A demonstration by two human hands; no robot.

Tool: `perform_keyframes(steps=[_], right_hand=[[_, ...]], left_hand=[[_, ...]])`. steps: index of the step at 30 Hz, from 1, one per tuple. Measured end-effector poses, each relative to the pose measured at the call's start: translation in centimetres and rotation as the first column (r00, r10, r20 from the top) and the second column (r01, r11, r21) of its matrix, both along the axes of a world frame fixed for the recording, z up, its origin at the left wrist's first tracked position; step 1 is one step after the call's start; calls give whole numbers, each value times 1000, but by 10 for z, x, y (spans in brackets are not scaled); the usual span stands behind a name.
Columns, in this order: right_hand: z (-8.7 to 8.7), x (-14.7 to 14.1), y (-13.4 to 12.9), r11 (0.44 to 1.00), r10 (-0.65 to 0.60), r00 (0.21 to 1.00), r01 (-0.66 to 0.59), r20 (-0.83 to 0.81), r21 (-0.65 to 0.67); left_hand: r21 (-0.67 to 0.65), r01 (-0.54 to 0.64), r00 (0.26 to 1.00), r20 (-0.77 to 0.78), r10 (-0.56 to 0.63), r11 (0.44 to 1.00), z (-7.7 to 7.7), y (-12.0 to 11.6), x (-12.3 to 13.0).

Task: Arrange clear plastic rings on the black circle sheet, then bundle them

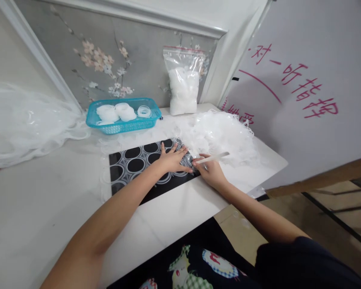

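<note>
My left hand [172, 159] lies with spread fingers on a translucent sheet of joined rings [135, 165], pressing it onto a flat black board [156, 194]. Close by, at the board's right end, my right hand [213, 171] pinches a thin, flat white stick [213, 157], which slants up to the right. The fingertips of my right hand touch the sheet's edge near my left thumb. What lies under those fingertips is too small to make out. A heap of clear plastic scraps [225, 134] sits just beyond my right hand.
Behind the board stands a blue plastic basket [123, 127] holding stacks of white rings [125, 111]. A filled zip bag [184, 90] leans by the wall. At the far left is a large pile of clear sheets [27, 124]. The white table [63, 208] ends at the right.
</note>
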State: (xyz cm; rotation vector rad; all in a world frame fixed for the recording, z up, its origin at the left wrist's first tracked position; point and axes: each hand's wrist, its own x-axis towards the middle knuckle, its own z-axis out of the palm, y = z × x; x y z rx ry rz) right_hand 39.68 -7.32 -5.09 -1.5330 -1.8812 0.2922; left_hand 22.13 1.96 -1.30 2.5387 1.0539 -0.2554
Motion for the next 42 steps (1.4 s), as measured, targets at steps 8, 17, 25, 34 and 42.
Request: perform_keyframes(steps=[8,17,25,34,42], right_hand=[[19,23,42,961,-187,900,84,394,265],[24,2,32,982,-99,979,124,-177,141],[20,-38,6,971,161,934,-208,-320,-118],[18,-38,5,956,201,940,-249,-276,-152],[1,-38,-9,971,233,965,-238,117,28]], left_hand=[[9,-15,998,-63,15,1000,3,-2,5],[-64,65,993,101,-59,996,7,10,-18],[-80,105,994,31,-103,991,23,11,-56],[-103,146,989,51,-141,984,13,8,-47],[-164,70,995,-57,-80,984,15,9,-39]])
